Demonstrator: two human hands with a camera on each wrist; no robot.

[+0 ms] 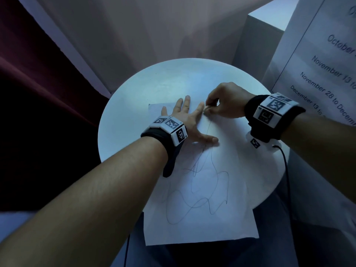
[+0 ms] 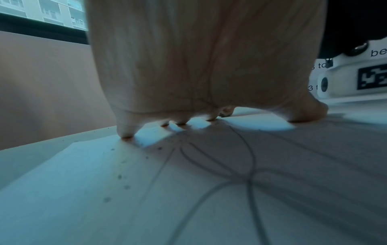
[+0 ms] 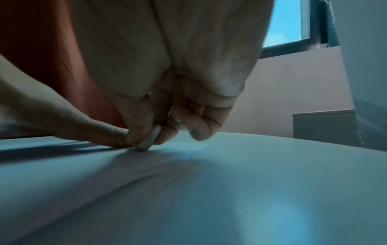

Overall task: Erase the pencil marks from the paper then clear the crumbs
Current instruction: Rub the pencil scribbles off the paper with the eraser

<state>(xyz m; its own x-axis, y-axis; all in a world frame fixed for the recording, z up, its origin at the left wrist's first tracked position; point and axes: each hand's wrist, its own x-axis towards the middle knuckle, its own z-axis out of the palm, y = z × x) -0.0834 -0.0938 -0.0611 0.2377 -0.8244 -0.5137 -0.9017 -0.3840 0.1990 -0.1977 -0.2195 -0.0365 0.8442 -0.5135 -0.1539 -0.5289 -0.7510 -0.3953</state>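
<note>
Paper (image 1: 202, 218) on bench (image 1: 134, 89): left hand (image 1: 190, 120) flat, fingers spread on it; right hand (image 1: 223, 103) pinches eraser (image 3: 149, 139) against paper's far edge

Most of the eraser (image 3: 149, 138) is hidden inside the right hand's (image 1: 226, 102) pinch; only its rim shows below.
</note>
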